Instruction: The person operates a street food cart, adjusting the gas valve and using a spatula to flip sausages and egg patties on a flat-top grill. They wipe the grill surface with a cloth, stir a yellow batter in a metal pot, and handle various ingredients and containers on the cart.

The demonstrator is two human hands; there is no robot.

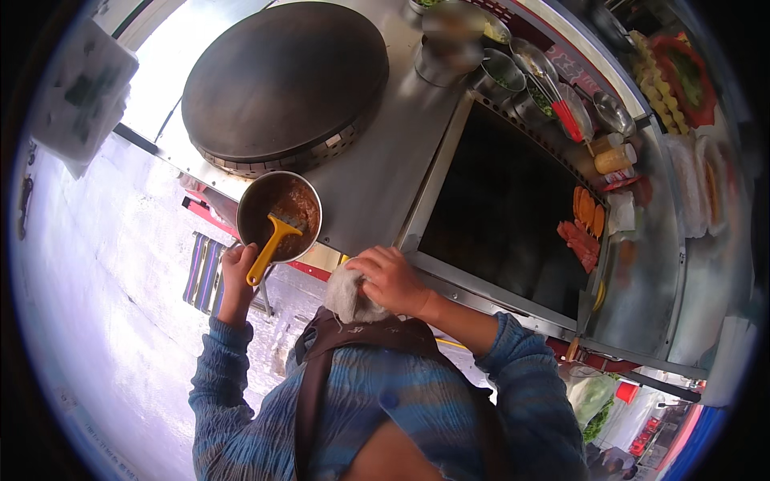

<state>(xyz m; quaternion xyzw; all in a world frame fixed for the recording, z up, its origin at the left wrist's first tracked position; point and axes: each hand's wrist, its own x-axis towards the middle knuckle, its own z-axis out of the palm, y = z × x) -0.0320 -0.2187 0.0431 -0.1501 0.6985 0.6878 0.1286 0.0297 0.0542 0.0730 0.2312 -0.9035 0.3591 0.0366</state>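
Note:
My left hand [239,270] grips the side of a round metal pot [243,207] with reddish-brown sauce [301,204] inside. A brush or scraper with a yellow plastic handle [269,255] leans in the pot, its head in the sauce and its handle over the rim near my left hand. My right hand [388,279] is closed on a pale cloth [349,294], close to the counter's front edge and in front of my apron. The pot is just in front of a large round crepe griddle [286,78].
To the right lies a dark flat griddle [511,210] with sausages [588,210] and pink meat slices [579,243] at its far end. Metal containers [499,72], red-handled tongs [565,120] and sauce jars [615,159] line its back. A striped folding stool [207,276] stands below left.

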